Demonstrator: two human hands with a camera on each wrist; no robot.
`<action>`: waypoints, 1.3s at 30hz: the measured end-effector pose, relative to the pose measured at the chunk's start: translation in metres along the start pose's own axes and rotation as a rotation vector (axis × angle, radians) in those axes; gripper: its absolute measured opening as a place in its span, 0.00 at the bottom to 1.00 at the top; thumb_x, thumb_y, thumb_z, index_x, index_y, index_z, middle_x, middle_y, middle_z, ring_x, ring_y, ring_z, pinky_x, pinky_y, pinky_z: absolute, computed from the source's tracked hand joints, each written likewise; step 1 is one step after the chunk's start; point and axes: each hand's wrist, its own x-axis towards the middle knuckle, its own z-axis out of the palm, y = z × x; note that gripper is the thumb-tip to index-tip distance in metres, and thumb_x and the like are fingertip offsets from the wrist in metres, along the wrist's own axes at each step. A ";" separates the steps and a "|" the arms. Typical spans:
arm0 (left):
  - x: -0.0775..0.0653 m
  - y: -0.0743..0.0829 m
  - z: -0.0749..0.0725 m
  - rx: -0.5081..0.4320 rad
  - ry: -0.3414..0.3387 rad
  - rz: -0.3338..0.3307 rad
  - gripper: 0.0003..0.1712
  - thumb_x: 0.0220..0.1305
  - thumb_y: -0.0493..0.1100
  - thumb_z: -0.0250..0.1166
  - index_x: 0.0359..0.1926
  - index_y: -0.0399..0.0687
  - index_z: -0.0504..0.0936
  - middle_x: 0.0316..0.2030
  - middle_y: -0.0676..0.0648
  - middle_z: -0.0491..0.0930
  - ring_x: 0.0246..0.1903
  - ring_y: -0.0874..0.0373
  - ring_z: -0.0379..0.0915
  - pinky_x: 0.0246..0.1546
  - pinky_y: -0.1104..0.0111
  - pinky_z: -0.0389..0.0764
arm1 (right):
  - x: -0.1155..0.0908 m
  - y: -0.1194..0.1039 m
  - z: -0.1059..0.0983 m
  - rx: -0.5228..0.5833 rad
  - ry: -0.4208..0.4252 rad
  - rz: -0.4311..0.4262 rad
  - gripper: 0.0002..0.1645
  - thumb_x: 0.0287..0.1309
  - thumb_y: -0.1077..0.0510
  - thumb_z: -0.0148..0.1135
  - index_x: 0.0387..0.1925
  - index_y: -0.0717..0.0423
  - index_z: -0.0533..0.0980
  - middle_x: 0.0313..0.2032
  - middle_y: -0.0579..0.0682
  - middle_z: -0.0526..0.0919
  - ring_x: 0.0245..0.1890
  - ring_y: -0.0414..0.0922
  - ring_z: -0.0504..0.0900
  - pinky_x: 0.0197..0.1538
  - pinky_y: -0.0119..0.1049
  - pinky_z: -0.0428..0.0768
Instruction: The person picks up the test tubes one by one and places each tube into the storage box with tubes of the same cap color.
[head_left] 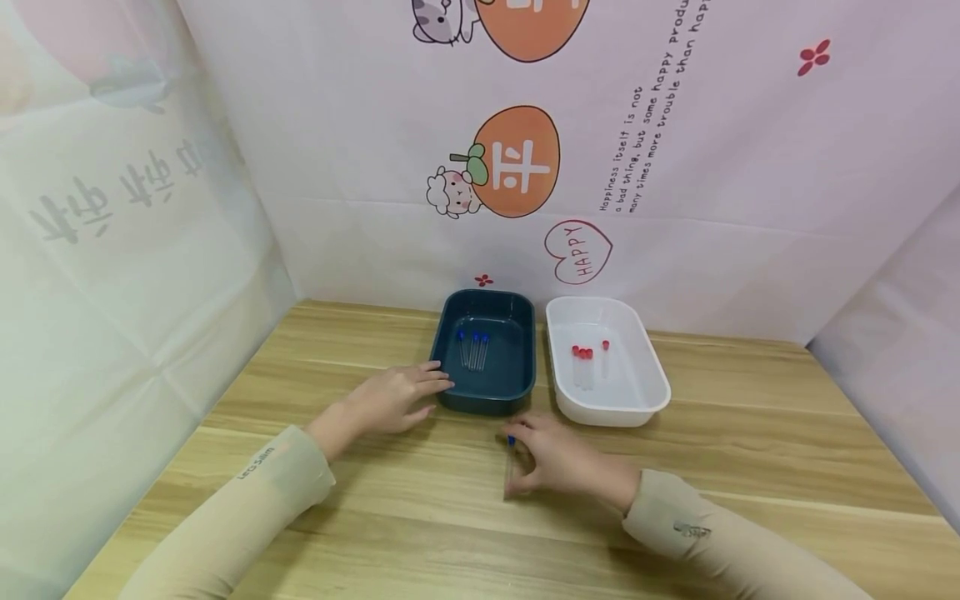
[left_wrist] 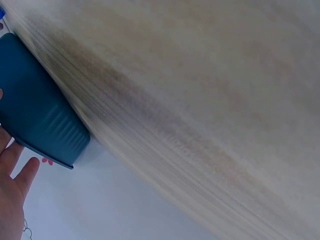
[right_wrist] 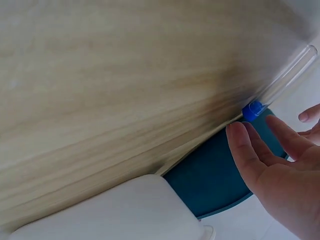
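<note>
A clear test tube (right_wrist: 287, 80) with a blue cap (right_wrist: 253, 110) lies on the table in front of the dark teal tray (head_left: 491, 406). Around it my right hand (head_left: 558, 458) spreads loosely, fingertips near the cap and thumb toward the clear end. In the right wrist view no finger visibly closes round the tube. My left hand (head_left: 393, 396) has its fingers extended against the teal tray's left wall, the thumb held apart. Several blue-capped tubes (head_left: 472, 350) lie inside that tray. Several red-capped tubes (head_left: 583, 367) lie in the white tray (head_left: 615, 414) to its right.
Both trays stand side by side on the wood-grain table (head_left: 405, 533), close to its back edge. Behind them hangs a printed white cloth (head_left: 360, 242), and more cloth (head_left: 135, 317) encloses the left and right sides.
</note>
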 end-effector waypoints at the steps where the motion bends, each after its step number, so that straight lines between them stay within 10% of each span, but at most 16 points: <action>1: 0.000 0.000 0.000 0.001 0.000 0.001 0.24 0.68 0.41 0.68 0.63 0.40 0.81 0.60 0.39 0.81 0.64 0.44 0.74 0.59 0.54 0.80 | 0.000 0.000 0.001 -0.010 -0.002 0.000 0.48 0.46 0.43 0.83 0.65 0.60 0.76 0.60 0.62 0.77 0.61 0.58 0.75 0.64 0.54 0.75; 39: 0.000 0.002 -0.001 0.007 -0.005 -0.004 0.24 0.67 0.41 0.69 0.62 0.40 0.82 0.59 0.39 0.81 0.64 0.44 0.74 0.59 0.54 0.80 | -0.008 -0.016 -0.033 0.023 0.022 -0.032 0.49 0.46 0.49 0.84 0.66 0.64 0.74 0.62 0.62 0.74 0.58 0.56 0.80 0.57 0.49 0.82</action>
